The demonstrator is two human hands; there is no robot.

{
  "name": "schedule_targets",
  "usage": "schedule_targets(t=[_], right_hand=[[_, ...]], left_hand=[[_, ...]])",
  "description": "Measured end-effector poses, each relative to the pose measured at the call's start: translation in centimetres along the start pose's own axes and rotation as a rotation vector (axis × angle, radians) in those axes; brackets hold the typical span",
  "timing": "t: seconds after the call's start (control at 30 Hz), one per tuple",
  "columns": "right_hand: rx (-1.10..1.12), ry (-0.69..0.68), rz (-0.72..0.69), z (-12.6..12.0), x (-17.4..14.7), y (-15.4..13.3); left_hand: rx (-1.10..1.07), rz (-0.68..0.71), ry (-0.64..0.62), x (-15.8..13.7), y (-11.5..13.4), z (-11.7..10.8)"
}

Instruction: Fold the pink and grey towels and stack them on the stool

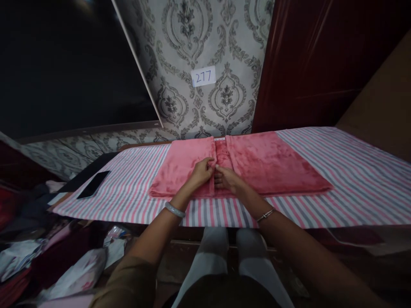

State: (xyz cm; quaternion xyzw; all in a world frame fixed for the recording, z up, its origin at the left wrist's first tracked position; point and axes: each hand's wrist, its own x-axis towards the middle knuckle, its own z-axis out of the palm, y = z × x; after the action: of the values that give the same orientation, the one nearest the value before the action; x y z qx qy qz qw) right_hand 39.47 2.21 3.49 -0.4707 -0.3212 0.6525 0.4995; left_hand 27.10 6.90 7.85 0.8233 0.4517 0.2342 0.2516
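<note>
A plush pink blanket (263, 167) lies with both ends folded inward, leaving a narrow gap near its middle. At the inner edge of the left folded part, my left hand (202, 172) has its fingers curled on the cloth, gripping the edge. Close beside it, my right hand (227, 179) rests over the gap, its fingers stretched out towards the left fold and its thumb raised near my left hand. The undersides of both hands are hidden. Under the blanket spreads a striped cloth (321, 211) in pink, grey and white.
A black phone (93, 185) lies on the striped cloth at the left. Behind stand a large dark screen (73, 64) and a patterned wall with a paper marked 277 (203, 76). Dark red panelling (308, 64) is at the right. Bags and clothes (77, 273) lie below left.
</note>
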Motion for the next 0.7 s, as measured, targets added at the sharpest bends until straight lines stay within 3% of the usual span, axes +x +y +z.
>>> schedule_targets(t=[0.17,0.3,0.43,0.53,0.7], right_hand=[[-0.029,0.05,-0.106,0.5,1.5,-0.1],[-0.013,0.064,-0.252,0.8,2.2,-0.3],[-0.058,0.125,-0.284,-0.1,2.3,0.3],[-0.089,0.143,-0.246,-0.7,2.3,0.8],[-0.078,0.113,-0.265,-0.5,2.8,0.4]], left_hand=[[-0.135,0.046,0.108,-0.9,-0.5,-0.6],[0.094,0.17,0.246,-1.9,-1.2,-2.0],[0.436,0.149,0.072,-3.2,-3.4,-2.4],[0.522,0.061,-0.059,-3.8,-5.0,-1.8],[0.472,0.081,-0.028,-3.9,-5.4,-1.8]])
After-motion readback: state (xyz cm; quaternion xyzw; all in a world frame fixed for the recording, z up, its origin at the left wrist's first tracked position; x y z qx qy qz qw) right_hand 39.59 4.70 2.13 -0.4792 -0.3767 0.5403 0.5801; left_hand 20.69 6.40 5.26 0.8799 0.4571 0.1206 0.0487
